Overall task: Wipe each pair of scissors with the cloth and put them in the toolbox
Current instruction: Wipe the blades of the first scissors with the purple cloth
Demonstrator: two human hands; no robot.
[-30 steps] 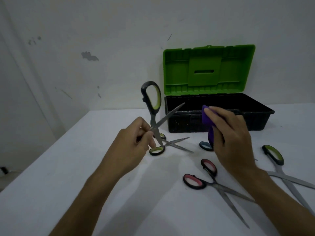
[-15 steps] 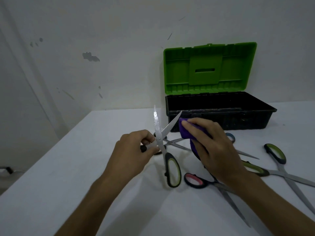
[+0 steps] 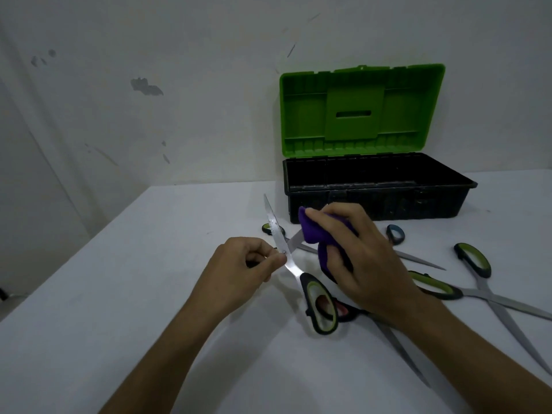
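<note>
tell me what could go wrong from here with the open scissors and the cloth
1. The green-handled scissors are spread open, and the right hand presses the purple cloth round one bare blade; a slip could cut the fingers.
2. The left hand only pinches them near the pivot, so the grip may twist and drop them.
3. The other scissors lie close by on the white table and could be knocked.

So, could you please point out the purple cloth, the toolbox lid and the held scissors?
purple cloth (image 3: 312,231): head view, its folded top.
toolbox lid (image 3: 301,115): head view, inner left panel.
held scissors (image 3: 273,219): head view, upper blade.
</note>
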